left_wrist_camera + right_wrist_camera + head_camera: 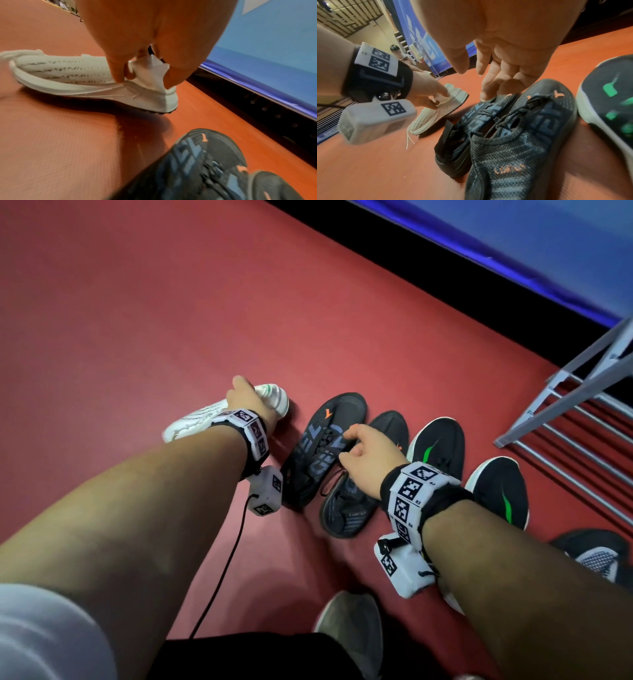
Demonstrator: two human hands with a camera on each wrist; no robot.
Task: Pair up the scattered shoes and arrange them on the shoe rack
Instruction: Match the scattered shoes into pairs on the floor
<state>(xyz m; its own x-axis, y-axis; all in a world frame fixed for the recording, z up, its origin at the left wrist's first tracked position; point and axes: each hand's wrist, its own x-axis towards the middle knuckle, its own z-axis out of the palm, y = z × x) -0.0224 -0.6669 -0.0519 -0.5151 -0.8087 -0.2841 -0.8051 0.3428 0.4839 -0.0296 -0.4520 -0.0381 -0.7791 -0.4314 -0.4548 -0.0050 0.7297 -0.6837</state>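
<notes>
Two hands work over shoes on a red floor [137, 302]. Left hand [251, 402] grips the heel collar of a white shoe [191, 422]: fingers [118, 73] and thumb clamped on the collar, seen clearly in the left wrist view. White shoe lies at the far left of the row, heel raised slightly off the floor, toe end down, laces [408, 136] trailing loose. Right hand [368, 453] hovers above a dark pair with blue lettering and orange marks; fingers [486, 83] loosely curled and apart, holding nothing, fingertips close to the tongue of the left dark shoe [325, 446]; contact cannot be confirmed. Right dark shoe [356, 508] lies just beside its mate, sides touching, partly under the right hand. Right of that pair, two black shoes with green stripes, first [438, 443] and second [500, 491], side by side on the floor. Another dark shoe [596, 556] shows at the right edge, partly cut off. Grey metal rack [582, 419] stands at the far right, apart from the white shoe. Blue board [513, 244] runs along the far edge of the floor. Both wrists carry bands with printed markers.
</notes>
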